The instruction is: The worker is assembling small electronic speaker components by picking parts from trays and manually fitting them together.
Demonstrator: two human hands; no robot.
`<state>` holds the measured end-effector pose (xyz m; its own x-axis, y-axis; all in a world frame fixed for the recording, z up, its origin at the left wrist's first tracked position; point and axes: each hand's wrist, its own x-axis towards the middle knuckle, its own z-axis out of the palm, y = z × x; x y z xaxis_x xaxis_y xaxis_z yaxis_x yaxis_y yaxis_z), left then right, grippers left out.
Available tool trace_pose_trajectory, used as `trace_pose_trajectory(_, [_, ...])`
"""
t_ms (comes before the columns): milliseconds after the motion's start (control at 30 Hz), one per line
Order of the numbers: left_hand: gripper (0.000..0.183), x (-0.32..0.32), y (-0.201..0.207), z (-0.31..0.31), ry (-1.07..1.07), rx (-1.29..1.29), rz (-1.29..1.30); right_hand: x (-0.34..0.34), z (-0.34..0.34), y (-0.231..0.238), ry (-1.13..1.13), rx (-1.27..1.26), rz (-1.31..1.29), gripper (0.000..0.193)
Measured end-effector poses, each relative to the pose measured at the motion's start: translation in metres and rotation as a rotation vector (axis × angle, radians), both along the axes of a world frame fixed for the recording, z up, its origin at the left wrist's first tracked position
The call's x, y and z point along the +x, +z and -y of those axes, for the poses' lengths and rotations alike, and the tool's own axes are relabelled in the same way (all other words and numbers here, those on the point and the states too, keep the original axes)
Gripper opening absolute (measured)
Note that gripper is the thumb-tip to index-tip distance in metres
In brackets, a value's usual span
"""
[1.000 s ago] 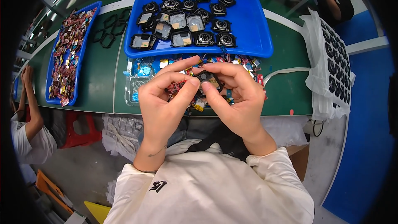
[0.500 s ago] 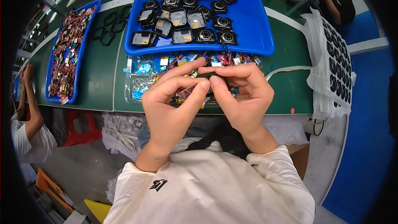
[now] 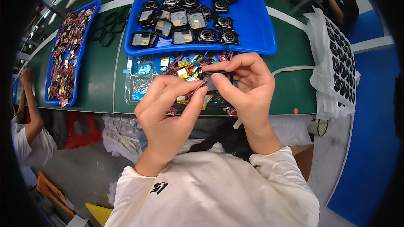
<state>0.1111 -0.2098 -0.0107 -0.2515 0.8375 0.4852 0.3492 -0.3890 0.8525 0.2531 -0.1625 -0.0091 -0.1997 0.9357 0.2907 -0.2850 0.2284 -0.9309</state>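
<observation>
My right hand (image 3: 248, 88) grips a black watch case (image 3: 215, 72), held edge-on above the table's near side between thumb and fingers. Close against its left end, my left hand (image 3: 168, 105) pinches a thin reddish part (image 3: 205, 84), mostly covered by the fingertips; whether it is joined to the case I cannot tell. Beneath both hands lies a clear plastic tray (image 3: 131, 85) with small batteries, red circuit pieces and blue film scraps. Beyond them, a large blue tray (image 3: 254, 29) holds many black watch cases, some face down, others showing their hollow inside.
To the left is a long blue tray (image 3: 75, 94) heaped with red circuit pieces, with black frames (image 3: 107, 38) beside it. A white-wrapped stack of black parts (image 3: 345, 63) stands at the right edge. Another person's arms (image 3: 29, 96) show at far left, and one more person sits at upper right.
My hands have drawn slightly apart, the left shifting left and down. More of the watch case and the reddish part now shows between my fingers.
</observation>
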Motion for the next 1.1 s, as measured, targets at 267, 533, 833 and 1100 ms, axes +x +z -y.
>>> trace_pose_trajectory(267, [0.016, -0.006, 0.002, 0.004, -0.381, -0.383, 0.707, -0.005, 0.004, -0.006, -0.142, 0.214, 0.099, 0.020])
trace_pose_trajectory(533, [0.010, -0.006, -0.003, 0.000, -0.390, -0.383, 0.811, -0.005, 0.002, -0.009, -0.206, 0.416, 0.204, 0.015])
trace_pose_trajectory(833, [0.022, -0.001, 0.000, 0.002, -0.176, -0.341, 0.641, 0.002, 0.010, -0.002, 0.047, 0.221, 0.050, 0.016])
trace_pose_trajectory(1100, [0.019, -0.013, -0.002, 0.007, -0.185, -0.199, 0.582, 0.031, -0.025, 0.031, -0.056, 0.140, 0.168, 0.011])
